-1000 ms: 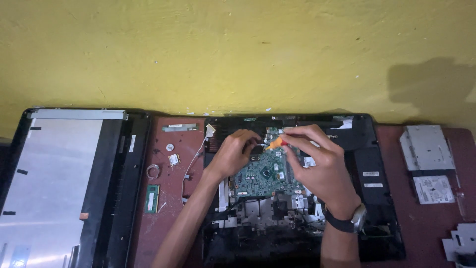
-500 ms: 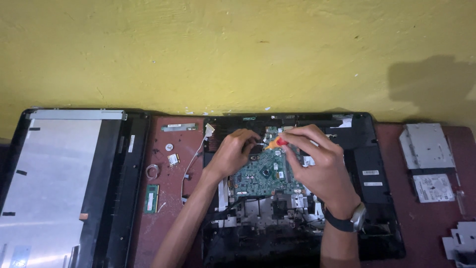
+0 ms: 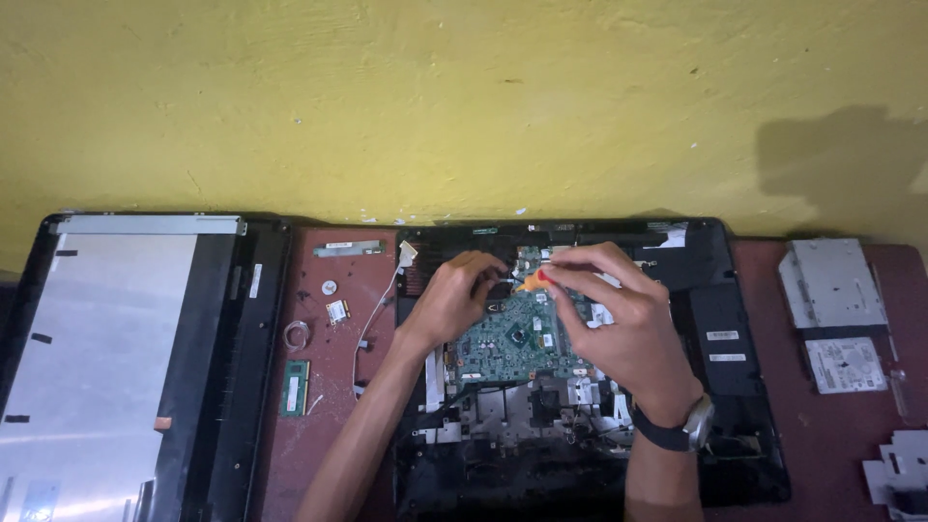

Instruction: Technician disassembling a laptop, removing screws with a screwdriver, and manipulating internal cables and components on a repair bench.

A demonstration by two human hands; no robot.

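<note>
The right hand (image 3: 619, 324) pinches an orange tool (image 3: 531, 281) above the green circuit board (image 3: 507, 338), while the left hand (image 3: 454, 300) rests curled beside it, holding nothing I can see.

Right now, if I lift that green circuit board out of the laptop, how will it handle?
The circuit board looks thin and flat, so probably light and stiff but fragile. It lies bare in the laptop base, so its exposed parts could snag or get damaged.

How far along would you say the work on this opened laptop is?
Done: the screen panel lies apart at left, the drives at right, a memory stick on the table. In hand: the right hand holds an orange tool at the green board; the left hand steadies beside it. Left: the board sits in the laptop base.
</note>
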